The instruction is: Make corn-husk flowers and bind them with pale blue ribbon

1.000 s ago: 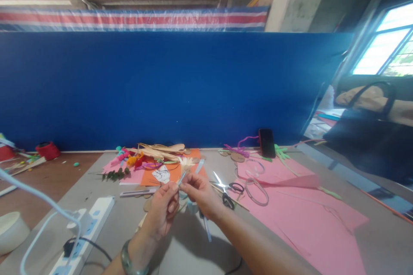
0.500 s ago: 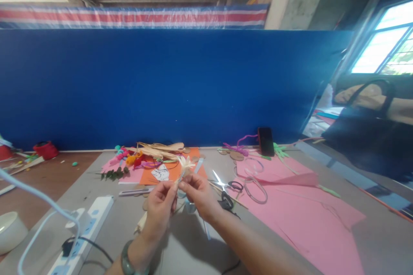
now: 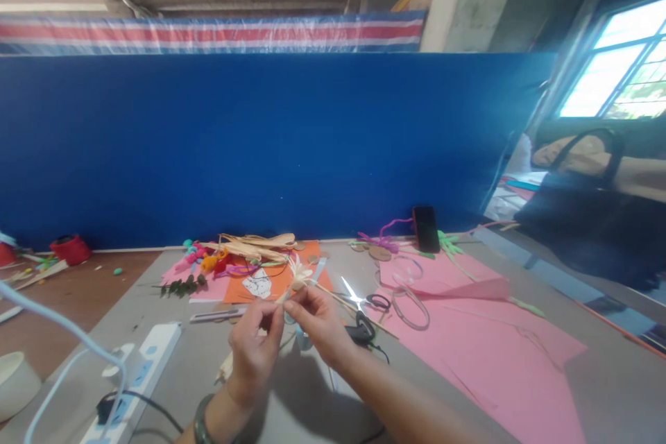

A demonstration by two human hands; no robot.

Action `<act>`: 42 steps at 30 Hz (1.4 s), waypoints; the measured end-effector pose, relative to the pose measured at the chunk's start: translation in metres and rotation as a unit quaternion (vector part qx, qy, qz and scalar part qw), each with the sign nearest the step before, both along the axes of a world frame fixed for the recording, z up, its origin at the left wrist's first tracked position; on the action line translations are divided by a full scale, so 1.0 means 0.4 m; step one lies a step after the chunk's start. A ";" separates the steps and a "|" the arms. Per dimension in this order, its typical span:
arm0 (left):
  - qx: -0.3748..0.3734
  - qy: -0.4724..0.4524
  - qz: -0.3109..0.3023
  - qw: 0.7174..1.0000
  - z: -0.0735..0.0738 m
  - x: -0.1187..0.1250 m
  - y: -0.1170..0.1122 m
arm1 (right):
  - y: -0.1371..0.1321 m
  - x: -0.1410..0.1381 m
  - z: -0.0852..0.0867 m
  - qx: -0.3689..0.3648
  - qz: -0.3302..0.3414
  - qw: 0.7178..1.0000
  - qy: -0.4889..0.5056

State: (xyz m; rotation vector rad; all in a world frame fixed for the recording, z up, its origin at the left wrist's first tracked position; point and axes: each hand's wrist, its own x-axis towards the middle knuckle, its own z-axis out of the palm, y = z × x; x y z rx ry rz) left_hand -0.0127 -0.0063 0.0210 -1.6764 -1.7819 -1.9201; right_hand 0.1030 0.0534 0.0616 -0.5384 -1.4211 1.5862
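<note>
In front of me, a small cream-coloured flower (image 3: pixel 298 272) with narrow pointed petals stands up from between my fingers. It looks made of dried husk or paper strips. My right hand (image 3: pixel 321 325) pinches it just under the petals. At its lower end my left hand (image 3: pixel 256 340) is closed, thumb and fingertips pressed together beside the right fingertips. The fingers hide most of the flower's base. Just right of the hands lie scissors (image 3: pixel 363 302) with spread blades and a black-handled tool (image 3: pixel 360 331), partly behind my right hand.
Pale strips (image 3: pixel 260 246) and coloured yarn pieces (image 3: pixel 208 262) lie at the back on orange paper (image 3: pixel 236 286). Pink sheets (image 3: pixel 499 354) cover the right side. A phone (image 3: pixel 427 229) leans on the blue partition (image 3: pixel 260 139). A power strip (image 3: pixel 148 368) with cables lies left.
The left hand's fingers have shifted slightly and curl more at the flower's base. Both hands stay together around the flower. The view has moved a little.
</note>
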 end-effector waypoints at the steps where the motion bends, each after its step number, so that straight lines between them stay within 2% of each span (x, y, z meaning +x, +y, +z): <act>1: 0.009 0.024 0.002 1.000 0.002 -0.001 -0.002 | -0.002 -0.001 0.000 -0.003 0.001 1.000 0.004; 5: 0.054 0.128 0.014 0.990 0.006 -0.009 -0.008 | -0.005 -0.003 -0.005 -0.025 0.021 0.999 0.025; 8: 0.076 0.196 0.023 0.977 -0.001 -0.016 -0.005 | 0.000 -0.003 -0.013 -0.024 0.007 1.000 0.016; 12: 0.070 0.210 0.023 0.975 -0.010 -0.017 -0.001 | 0.011 -0.001 -0.020 -0.016 0.002 1.000 0.007; 15: 0.036 0.133 -0.008 0.990 0.001 -0.011 -0.001 | 0.022 0.003 -0.015 -0.014 0.004 1.000 -0.008; 18: -0.042 -0.034 -0.088 0.995 0.024 -0.006 0.003 | 0.034 0.010 -0.004 -0.010 0.019 0.999 -0.025; 19: -0.074 -0.108 -0.121 0.984 0.030 -0.007 0.007 | 0.036 0.012 0.000 -0.007 0.028 0.999 -0.030; 21: -0.117 -0.253 -0.176 0.944 0.039 -0.012 0.017 | 0.038 0.017 0.008 0.004 0.044 0.998 -0.042; 24: -0.160 -0.373 -0.237 0.883 0.044 -0.024 0.029 | 0.036 0.021 0.016 0.017 0.066 0.996 -0.058; 27: -0.189 -0.392 -0.270 0.859 0.051 -0.032 0.028 | 0.037 0.024 0.018 0.008 0.099 0.993 -0.062; 31: -0.180 -0.356 -0.286 0.872 0.064 -0.038 0.018 | 0.050 0.025 0.011 0.008 0.124 0.990 -0.064; 36: -0.159 -0.321 -0.256 0.898 0.059 -0.046 0.022 | 0.065 0.022 -0.010 0.036 0.093 0.989 -0.105; 42: -0.155 -0.356 -0.234 0.891 0.039 -0.044 0.032 | 0.060 0.018 -0.015 0.056 0.045 0.987 -0.142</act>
